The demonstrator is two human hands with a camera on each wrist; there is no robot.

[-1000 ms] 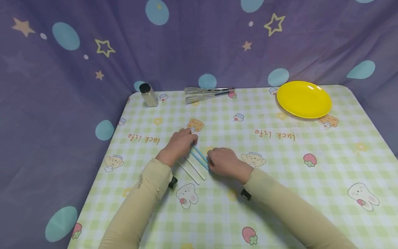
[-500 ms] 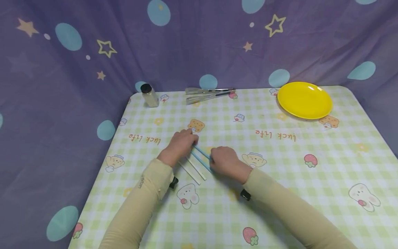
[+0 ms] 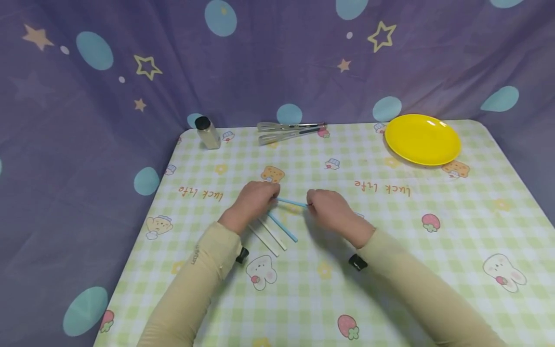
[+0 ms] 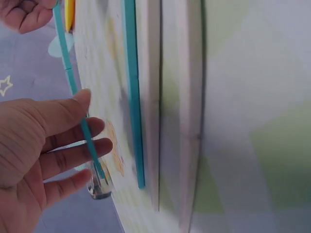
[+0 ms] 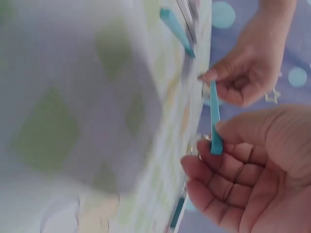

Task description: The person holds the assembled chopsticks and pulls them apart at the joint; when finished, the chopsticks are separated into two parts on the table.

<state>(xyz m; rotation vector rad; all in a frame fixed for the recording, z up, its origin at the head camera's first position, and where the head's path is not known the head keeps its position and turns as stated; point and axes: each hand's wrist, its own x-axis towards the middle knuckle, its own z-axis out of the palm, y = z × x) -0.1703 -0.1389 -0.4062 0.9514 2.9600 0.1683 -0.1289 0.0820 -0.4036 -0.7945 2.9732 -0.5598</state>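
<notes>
My left hand (image 3: 256, 200) and right hand (image 3: 334, 212) hold one blue chopstick (image 3: 292, 202) between them, raised over the table. In the right wrist view, my right thumb and forefinger pinch its thick, square end. The left thumb presses it against the fingers in the left wrist view, and its thin tip runs down past them. A second blue chopstick (image 3: 284, 228) lies on the cloth below. Beside it lie two white chopsticks (image 4: 150, 97), roughly parallel, their far ends hidden under my left hand in the head view.
A yellow plate (image 3: 422, 140) lies at the back right of the checked tablecloth (image 3: 381, 289). Tongs (image 3: 290, 133) lie along the back edge. A clear bottle with a black cap (image 3: 208, 133) stands at the back left. A purple curtain (image 3: 277, 58) hangs behind.
My right hand has moved up and right, lifting one blue chopstick's end off the cloth and swinging it away from the other. The left hand has barely moved.
</notes>
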